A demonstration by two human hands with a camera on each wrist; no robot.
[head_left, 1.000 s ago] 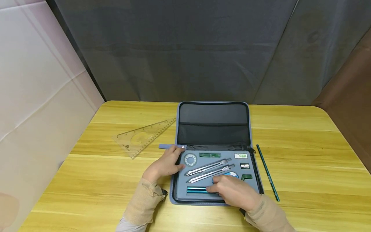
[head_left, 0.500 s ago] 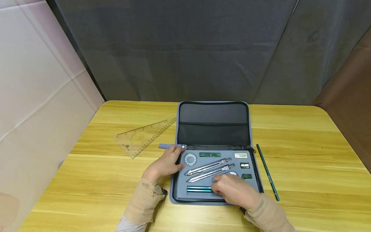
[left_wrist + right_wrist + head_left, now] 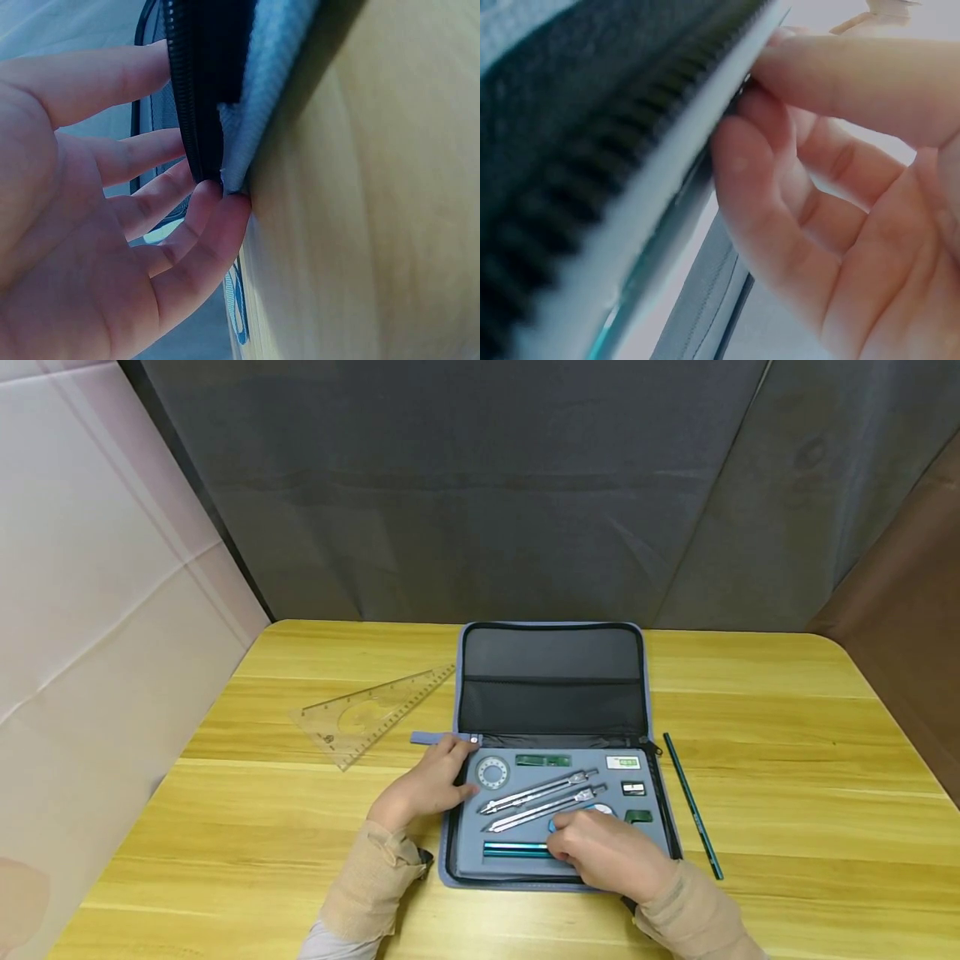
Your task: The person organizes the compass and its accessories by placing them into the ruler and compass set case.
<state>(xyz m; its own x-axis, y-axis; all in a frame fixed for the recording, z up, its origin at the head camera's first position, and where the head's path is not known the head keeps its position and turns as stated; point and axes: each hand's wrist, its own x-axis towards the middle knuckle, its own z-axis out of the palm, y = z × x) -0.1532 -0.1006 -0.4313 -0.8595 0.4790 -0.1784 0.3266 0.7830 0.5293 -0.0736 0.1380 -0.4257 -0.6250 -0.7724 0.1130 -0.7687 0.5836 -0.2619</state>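
An unzipped drawing-set case [image 3: 551, 883] lies spread on the table, with a grey tray [image 3: 468, 827] in its lower half. My left hand [image 3: 427, 785] rests against the left edge of the case. In the left wrist view, its thumb and loosely bent fingers [image 3: 202, 262] touch the zipper rim. My right hand [image 3: 611, 852] is over the tray's front part, fingers curled at the right ends of teal pencils [image 3: 516, 850] in their slot. In the right wrist view, its thumb and fingertips [image 3: 742, 157] pinch at a pencil's edge; the grip is partly hidden.
A clear set square [image 3: 375, 710] lies left of the case, and a loose teal pencil [image 3: 693, 806] lies to its right. The tray holds two compasses [image 3: 543, 802], a round dial [image 3: 492, 772], an eraser [image 3: 622, 762], a sharpener [image 3: 633, 789] and green pieces [image 3: 543, 761].
My right hand has drawn slightly rightward along the pencils, and its index finger has curled in. More of the pencils shows now. My left hand stays where it was.
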